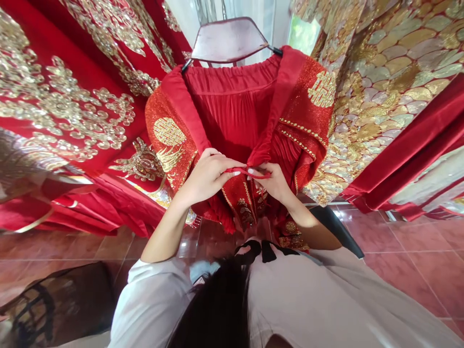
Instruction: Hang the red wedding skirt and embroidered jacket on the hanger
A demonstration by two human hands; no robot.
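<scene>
A red garment (232,116) with gold round emblems and beaded trim hangs in front of me from a hanger (229,41). Its pleated red inside shows between the two front edges. At the middle of its front, my left hand (208,176) pinches a thin red cord (237,169). My right hand (271,181) pinches the same cord a little to the right, against the gathered front edge. The fingertips of both hands almost meet. Below them hangs a gold-beaded red panel (246,198).
Red cloth with gold sequin work (65,106) hangs close on the left. On the right hangs a gold scale-patterned garment (384,82). A brown bag or box (68,304) stands at the lower left on reddish floor tiles (409,246). A dark bar (333,227) slants near my right forearm.
</scene>
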